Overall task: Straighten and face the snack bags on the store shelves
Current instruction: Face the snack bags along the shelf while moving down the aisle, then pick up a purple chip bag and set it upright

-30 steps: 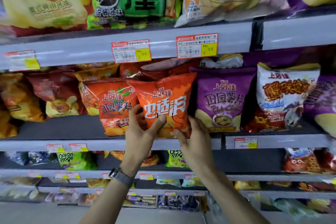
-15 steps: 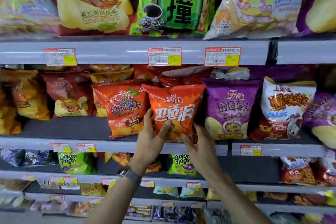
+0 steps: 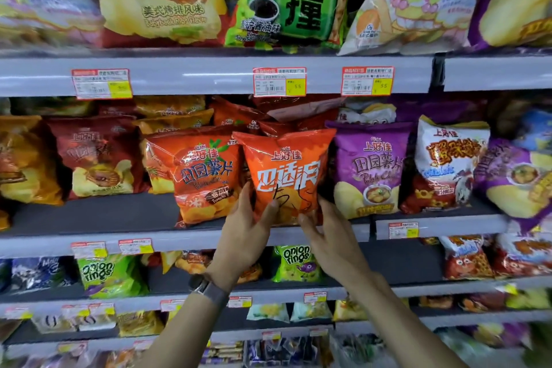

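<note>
An orange snack bag point(image 3: 286, 170) with white characters stands upright at the front of the middle shelf point(image 3: 89, 243), facing me. My left hand point(image 3: 246, 231) grips its lower left edge, thumb across the front. My right hand point(image 3: 328, 236) cups its lower right corner, fingers behind the bag. A red-orange tomato chip bag point(image 3: 203, 173) leans against its left side. A purple chip bag point(image 3: 372, 169) stands close on its right.
A white bag point(image 3: 448, 158) and another purple bag point(image 3: 516, 176) fill the right end. Dark red point(image 3: 95, 155) and yellow bags point(image 3: 24, 161) sit farther back on the left. Large bags crowd the shelf above; green onion ring bags point(image 3: 294, 263) sit below.
The view has shifted so the shelves sit lower and nearer in frame. Both hands stay on the orange bag, which now stands a little straighter at the shelf front.
</note>
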Motion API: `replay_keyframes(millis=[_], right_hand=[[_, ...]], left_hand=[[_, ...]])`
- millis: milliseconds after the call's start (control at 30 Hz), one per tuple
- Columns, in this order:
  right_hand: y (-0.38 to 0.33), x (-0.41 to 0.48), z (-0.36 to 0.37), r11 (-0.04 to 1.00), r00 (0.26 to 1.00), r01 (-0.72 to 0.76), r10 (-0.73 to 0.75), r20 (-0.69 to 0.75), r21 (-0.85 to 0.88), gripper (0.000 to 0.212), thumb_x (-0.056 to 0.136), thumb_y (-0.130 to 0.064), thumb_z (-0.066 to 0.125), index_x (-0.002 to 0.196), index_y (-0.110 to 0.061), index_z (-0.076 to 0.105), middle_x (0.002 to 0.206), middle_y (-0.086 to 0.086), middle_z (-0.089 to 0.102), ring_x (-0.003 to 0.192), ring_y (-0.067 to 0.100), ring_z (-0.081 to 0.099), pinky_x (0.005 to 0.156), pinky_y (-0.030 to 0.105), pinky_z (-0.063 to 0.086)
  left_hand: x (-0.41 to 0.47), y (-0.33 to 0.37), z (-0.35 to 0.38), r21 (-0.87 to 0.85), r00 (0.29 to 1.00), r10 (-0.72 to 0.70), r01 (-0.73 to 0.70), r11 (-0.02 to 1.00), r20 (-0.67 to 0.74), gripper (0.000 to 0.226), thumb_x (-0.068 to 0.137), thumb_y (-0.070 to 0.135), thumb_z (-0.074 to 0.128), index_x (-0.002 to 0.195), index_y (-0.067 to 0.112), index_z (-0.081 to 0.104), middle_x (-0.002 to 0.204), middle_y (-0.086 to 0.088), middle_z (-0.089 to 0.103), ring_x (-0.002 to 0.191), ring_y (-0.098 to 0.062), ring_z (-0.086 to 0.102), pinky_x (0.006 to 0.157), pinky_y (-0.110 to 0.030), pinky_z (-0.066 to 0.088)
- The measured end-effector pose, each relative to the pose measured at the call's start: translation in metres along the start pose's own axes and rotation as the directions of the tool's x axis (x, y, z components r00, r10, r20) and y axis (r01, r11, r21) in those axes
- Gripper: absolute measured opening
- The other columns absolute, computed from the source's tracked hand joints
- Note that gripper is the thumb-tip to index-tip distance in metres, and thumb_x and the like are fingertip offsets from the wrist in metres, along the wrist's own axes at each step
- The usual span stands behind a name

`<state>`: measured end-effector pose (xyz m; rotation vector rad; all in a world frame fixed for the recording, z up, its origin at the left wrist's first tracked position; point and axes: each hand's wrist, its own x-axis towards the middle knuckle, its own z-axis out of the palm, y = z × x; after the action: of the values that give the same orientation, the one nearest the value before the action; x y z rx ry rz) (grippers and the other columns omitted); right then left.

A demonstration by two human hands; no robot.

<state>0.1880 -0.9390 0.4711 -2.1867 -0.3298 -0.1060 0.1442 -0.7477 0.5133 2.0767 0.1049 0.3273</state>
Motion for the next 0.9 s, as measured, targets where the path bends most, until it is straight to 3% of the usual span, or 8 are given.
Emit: replay_keyframes(millis=[100, 200, 300, 400, 500, 567, 733, 900], right_hand=[[-0.006, -0.010, -0.010, 0.995, 1.000, 0.025, -0.024, 0.007, -0.095, 0.069, 0.099, -0.069, 0.042, 0.158, -0.040, 0.021, 0.160, -0.013, 0.033, 0.146, 0.009, 0.034, 0.116, 0.036, 0.037], [-0.009, -0.018, -0.023, 0.981, 1.000, 0.017, -0.014, 0.017, -0.192, 0.069, 0.101, -0.064, 0.042, 0.160, -0.036, 0.019, 0.163, -0.011, 0.030, 0.148, 0.011, 0.031, 0.115, 0.035, 0.039], [-0.010, -0.028, -0.036, 0.948, 0.999, 0.026, -0.035, -0.022, -0.316, 0.057, 0.103, -0.054, 0.047, 0.154, -0.029, 0.039, 0.152, -0.006, 0.047, 0.140, 0.016, 0.043, 0.105, 0.035, 0.045], [-0.003, -0.036, -0.047, 0.901, 0.996, 0.026, -0.061, -0.065, -0.434, 0.046, 0.102, -0.051, 0.049, 0.134, -0.020, 0.061, 0.127, -0.002, 0.064, 0.120, 0.020, 0.058, 0.091, 0.037, 0.052], [0.007, -0.044, -0.058, 0.872, 0.993, 0.010, -0.067, -0.101, -0.489, 0.036, 0.100, -0.048, 0.053, 0.121, -0.022, 0.067, 0.113, -0.003, 0.067, 0.110, 0.019, 0.061, 0.084, 0.036, 0.053], [0.014, -0.048, -0.070, 0.867, 0.988, -0.021, -0.059, -0.146, -0.497, 0.030, 0.099, -0.043, 0.059, 0.119, -0.024, 0.070, 0.109, -0.003, 0.069, 0.107, 0.020, 0.062, 0.083, 0.038, 0.055], [0.038, -0.051, -0.107, 0.844, 0.973, -0.109, -0.017, -0.229, -0.525, 0.029, 0.098, -0.044, 0.059, 0.112, -0.023, 0.073, 0.106, -0.003, 0.072, 0.104, 0.022, 0.065, 0.084, 0.041, 0.056], [0.067, -0.051, -0.154, 0.831, 0.944, -0.210, 0.035, -0.328, -0.515, 0.033, 0.096, -0.035, 0.065, 0.125, -0.020, 0.068, 0.113, 0.006, 0.071, 0.106, 0.029, 0.065, 0.082, 0.041, 0.057]], left_hand=[[-0.013, -0.003, -0.005, 0.192, 1.000, 0.017, -0.021, 0.981, 0.021, 0.070, 0.100, 0.058, 0.057, 0.158, 0.023, 0.038, 0.151, -0.001, 0.055, 0.133, -0.024, 0.056, 0.106, -0.045, 0.051], [-0.024, -0.006, -0.010, 0.335, 0.999, 0.017, -0.025, 0.942, 0.029, 0.055, 0.102, 0.040, 0.062, 0.151, 0.017, 0.051, 0.142, -0.005, 0.059, 0.128, -0.029, 0.059, 0.096, -0.038, 0.051], [-0.034, -0.003, -0.012, 0.412, 0.999, 0.000, -0.022, 0.911, 0.054, 0.045, 0.101, 0.041, 0.062, 0.142, 0.024, 0.059, 0.131, 0.000, 0.069, 0.117, -0.026, 0.065, 0.084, -0.037, 0.054], [-0.037, 0.005, -0.005, 0.456, 0.995, 0.009, -0.056, 0.888, 0.104, 0.040, 0.100, 0.048, 0.059, 0.138, 0.033, 0.061, 0.121, 0.009, 0.073, 0.108, -0.018, 0.069, 0.078, -0.037, 0.057], [-0.037, 0.018, 0.009, 0.470, 0.989, 0.055, -0.115, 0.875, 0.139, 0.041, 0.101, 0.050, 0.058, 0.139, 0.036, 0.059, 0.121, 0.012, 0.073, 0.106, -0.016, 0.071, 0.075, -0.033, 0.054], [-0.034, 0.026, 0.022, 0.451, 0.980, 0.083, -0.158, 0.879, 0.180, 0.042, 0.100, 0.052, 0.059, 0.140, 0.037, 0.057, 0.122, 0.012, 0.072, 0.107, -0.015, 0.071, 0.081, -0.037, 0.057], [-0.020, 0.045, 0.057, 0.460, 0.959, 0.124, -0.233, 0.857, 0.255, 0.043, 0.099, 0.053, 0.060, 0.137, 0.033, 0.058, 0.121, 0.006, 0.071, 0.108, -0.023, 0.069, 0.080, -0.039, 0.056], [0.002, 0.066, 0.106, 0.318, 0.944, 0.148, -0.242, 0.917, 0.293, 0.082, 0.101, 0.044, 0.064, 0.166, 0.019, 0.021, 0.152, -0.002, 0.050, 0.133, -0.027, 0.054, 0.092, -0.026, 0.042]])
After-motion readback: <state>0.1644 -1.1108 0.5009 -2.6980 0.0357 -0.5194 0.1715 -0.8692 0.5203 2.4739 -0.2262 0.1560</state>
